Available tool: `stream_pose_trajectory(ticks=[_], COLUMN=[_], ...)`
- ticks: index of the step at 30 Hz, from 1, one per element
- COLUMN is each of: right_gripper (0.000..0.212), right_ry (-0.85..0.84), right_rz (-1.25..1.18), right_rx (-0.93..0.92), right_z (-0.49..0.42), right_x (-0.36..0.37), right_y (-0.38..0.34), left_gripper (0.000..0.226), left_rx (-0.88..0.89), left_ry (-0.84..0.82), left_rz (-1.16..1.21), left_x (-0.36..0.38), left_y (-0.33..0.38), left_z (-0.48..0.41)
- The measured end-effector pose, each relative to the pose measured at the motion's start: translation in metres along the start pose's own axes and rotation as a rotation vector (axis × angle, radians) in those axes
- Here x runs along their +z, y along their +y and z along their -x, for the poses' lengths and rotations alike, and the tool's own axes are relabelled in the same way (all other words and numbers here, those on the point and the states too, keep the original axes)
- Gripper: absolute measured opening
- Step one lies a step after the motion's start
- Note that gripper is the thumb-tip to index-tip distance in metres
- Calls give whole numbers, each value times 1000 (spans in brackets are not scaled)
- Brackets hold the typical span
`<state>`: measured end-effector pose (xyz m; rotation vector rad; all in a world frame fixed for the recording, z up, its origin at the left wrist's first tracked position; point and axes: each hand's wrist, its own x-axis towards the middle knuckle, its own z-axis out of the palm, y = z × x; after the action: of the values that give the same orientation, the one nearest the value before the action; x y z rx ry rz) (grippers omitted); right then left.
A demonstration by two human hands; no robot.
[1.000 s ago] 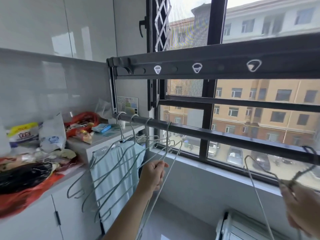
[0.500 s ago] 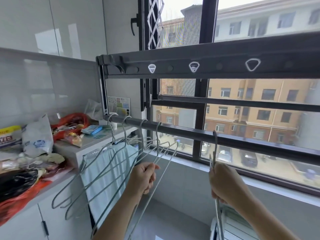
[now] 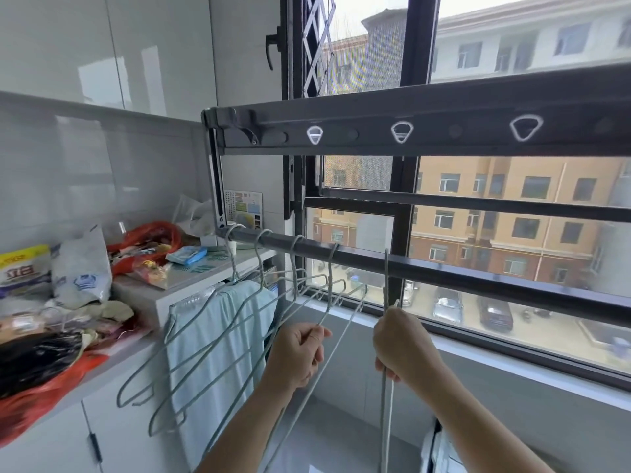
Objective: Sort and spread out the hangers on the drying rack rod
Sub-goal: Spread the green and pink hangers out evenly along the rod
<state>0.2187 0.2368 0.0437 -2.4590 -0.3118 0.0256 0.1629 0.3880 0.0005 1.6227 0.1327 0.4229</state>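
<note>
A dark drying rack rod [image 3: 444, 273] runs from left of centre down to the right, in front of the window. Several grey wire hangers [image 3: 218, 339] hang by their hooks at its left end, close together. My left hand [image 3: 297, 353] grips the wire of the rightmost of these. My right hand [image 3: 403, 343] grips another grey hanger [image 3: 387, 281] just under its hook, and that hook sits over the rod to the right of the group. Its lower wires [image 3: 386, 421] hang down below my fist.
A light green towel [image 3: 218, 336] hangs behind the hangers. A white cabinet top [image 3: 177, 285] on the left holds bags and packets. An upper rack bar [image 3: 409, 131] with hanging holes crosses overhead. A window sill [image 3: 512, 356] runs behind the rod.
My right hand brought a hanger in from the far right, lifted it and set its hook over the rod. My left hand kept its hold on the hanger in the group.
</note>
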Motion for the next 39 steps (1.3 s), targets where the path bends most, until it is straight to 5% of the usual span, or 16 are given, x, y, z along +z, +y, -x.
stream_pose_trajectory(ticks=[10, 13, 16, 20, 22, 26, 33, 39], right_gripper=[16, 38, 67, 56, 37, 38, 23, 14], right_ry=[63, 43, 41, 90, 143, 254, 572, 791], right_rz=[-133, -133, -70, -73, -84, 23, 156, 355], right_rx=[-10, -86, -108, -87, -74, -75, 31, 224], right_z=[11, 27, 50, 84, 99, 136, 229, 301], right_x=[-2, -14, -31, -60, -76, -119, -249, -326], right_y=[8, 16, 35, 67, 86, 133, 263, 359], left_gripper=[18, 32, 52, 54, 43, 31, 38, 51], left_rx=[8, -19, 194, 613, 695, 729, 532, 396], left_ry=[-22, -12, 136, 267, 201, -41, -406, -634], left_rz=[-169, -254, -539, -645, -569, -399, -193, -252], left_x=[3, 3, 3, 31, 62, 146, 337, 478], left_y=[0, 6, 18, 66, 85, 92, 88, 80], left_z=[3, 8, 29, 88, 120, 162, 221, 281])
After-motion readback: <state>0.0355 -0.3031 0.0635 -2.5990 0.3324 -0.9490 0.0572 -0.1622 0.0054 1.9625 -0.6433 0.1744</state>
